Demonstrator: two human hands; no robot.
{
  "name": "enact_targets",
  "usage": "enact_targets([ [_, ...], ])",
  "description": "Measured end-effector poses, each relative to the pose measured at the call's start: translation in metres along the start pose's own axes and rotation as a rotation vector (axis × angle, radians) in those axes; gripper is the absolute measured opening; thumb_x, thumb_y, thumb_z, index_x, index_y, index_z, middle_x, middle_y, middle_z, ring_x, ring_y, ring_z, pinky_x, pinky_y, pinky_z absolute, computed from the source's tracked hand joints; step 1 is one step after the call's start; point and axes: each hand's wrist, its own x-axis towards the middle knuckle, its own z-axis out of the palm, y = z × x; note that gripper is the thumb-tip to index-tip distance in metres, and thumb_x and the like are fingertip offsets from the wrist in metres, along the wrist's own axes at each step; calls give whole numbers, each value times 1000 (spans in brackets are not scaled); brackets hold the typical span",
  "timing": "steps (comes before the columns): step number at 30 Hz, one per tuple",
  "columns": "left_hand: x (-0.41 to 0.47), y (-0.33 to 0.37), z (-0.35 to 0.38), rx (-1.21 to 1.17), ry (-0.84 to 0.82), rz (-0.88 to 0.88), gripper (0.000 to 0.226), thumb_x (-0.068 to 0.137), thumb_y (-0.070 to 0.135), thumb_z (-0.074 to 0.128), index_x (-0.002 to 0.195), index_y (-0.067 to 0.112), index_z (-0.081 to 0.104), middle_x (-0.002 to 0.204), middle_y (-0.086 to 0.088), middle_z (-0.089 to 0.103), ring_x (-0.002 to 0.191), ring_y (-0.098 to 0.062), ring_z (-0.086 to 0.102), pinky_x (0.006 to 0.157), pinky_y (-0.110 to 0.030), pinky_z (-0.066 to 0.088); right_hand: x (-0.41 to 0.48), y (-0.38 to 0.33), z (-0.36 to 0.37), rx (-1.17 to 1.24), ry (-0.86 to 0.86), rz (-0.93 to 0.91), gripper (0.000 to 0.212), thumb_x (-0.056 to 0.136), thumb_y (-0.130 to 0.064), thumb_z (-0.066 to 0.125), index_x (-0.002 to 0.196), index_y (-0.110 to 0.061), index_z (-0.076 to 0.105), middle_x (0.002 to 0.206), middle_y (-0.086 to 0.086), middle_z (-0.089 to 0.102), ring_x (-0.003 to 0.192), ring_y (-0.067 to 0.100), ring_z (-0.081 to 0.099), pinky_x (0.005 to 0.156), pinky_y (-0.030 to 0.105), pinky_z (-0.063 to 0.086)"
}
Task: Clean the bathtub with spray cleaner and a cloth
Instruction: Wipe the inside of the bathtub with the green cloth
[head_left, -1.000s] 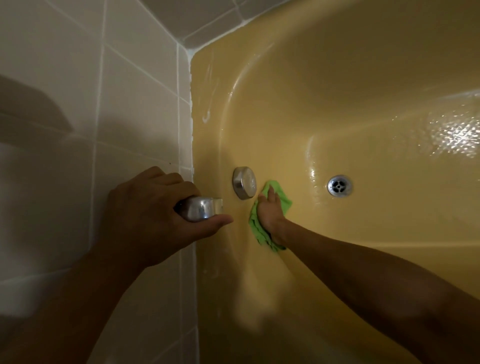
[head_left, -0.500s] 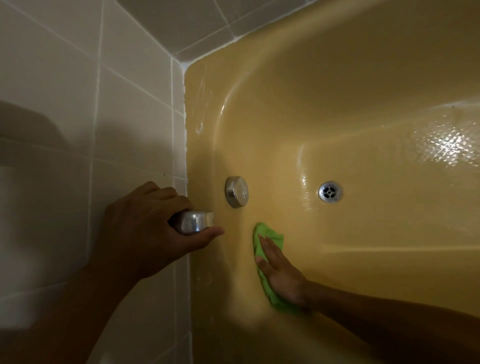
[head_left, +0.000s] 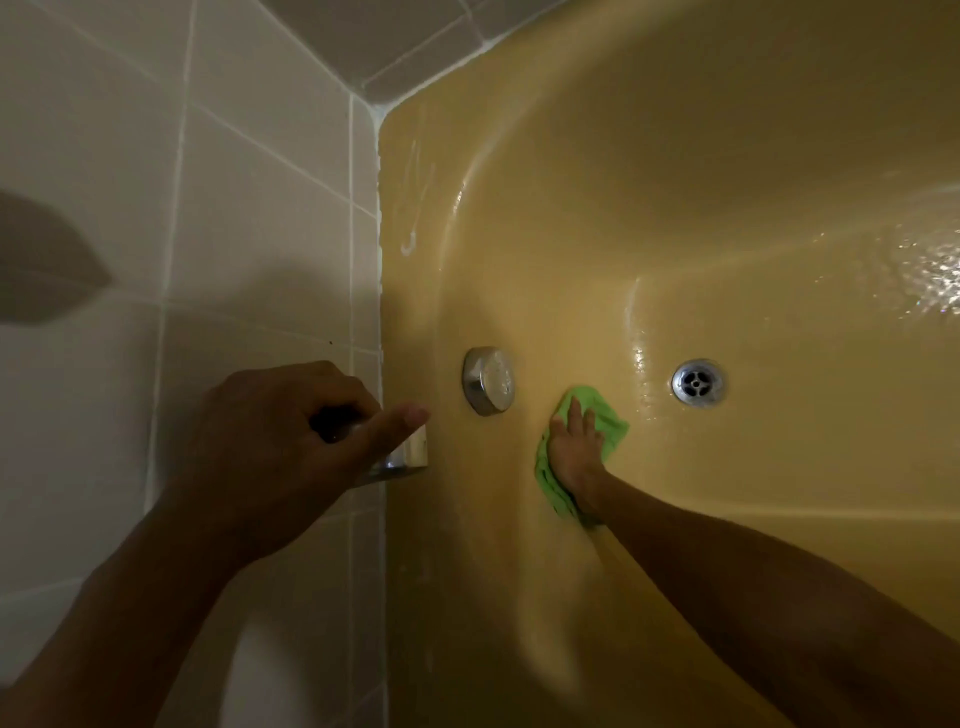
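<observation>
The yellow bathtub (head_left: 675, 182) fills the right of the view, wet and glossy. My right hand (head_left: 574, 447) presses a green cloth (head_left: 605, 423) flat against the tub's end wall, fingers straight, just right of the round chrome overflow cap (head_left: 488, 380). My left hand (head_left: 280, 447) grips a chrome tap spout (head_left: 410, 454) that sticks out from the tiled wall, thumb laid along it. No spray bottle is in view.
The chrome drain (head_left: 698, 383) sits in the tub floor right of the cloth. Pale tiles (head_left: 234, 208) cover the wall on the left. A streak of white foam (head_left: 410, 244) lies on the tub rim near the corner.
My right hand has slid the cloth back up the end wall, from low down to beside the overflow cap. My left hand stays on the spout.
</observation>
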Motion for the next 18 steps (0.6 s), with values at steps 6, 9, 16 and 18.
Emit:
enact_targets([
  [6, 29, 4, -5, -109, -245, -261, 84, 69, 99, 42, 135, 49, 57, 128, 20, 63, 98, 4, 62, 75, -13, 44, -31, -60, -23, 281, 2, -200, 57, 111, -31, 24, 163, -24, 1, 171, 2, -10, 157, 24, -7, 126, 45, 3],
  [9, 63, 9, 7, -14, -222, -186, 88, 77, 81, 47, 157, 47, 29, 166, 11, 28, 147, -16, 36, 117, -35, 35, -46, -57, -21, 264, -39, -265, 59, 111, -33, 27, 163, -27, -1, 171, 2, -10, 157, 20, -6, 125, 40, 4],
  [16, 107, -1, 47, 29, -198, -275, 105, 87, 66, 66, 164, 35, 1, 173, 1, -5, 159, -23, -1, 128, -51, 11, -58, -37, -23, 193, -123, -295, 63, 110, -40, 32, 163, -27, 0, 171, 1, -8, 157, 18, -2, 125, 35, 7],
  [18, 113, -15, 53, -11, -174, -298, 116, 83, 60, 75, 165, 28, -1, 173, -1, -4, 159, -23, -1, 128, -47, 11, -58, -37, -22, 196, -126, -283, 63, 110, -41, 32, 162, -30, -1, 171, 1, -11, 157, 19, -2, 125, 36, 9],
])
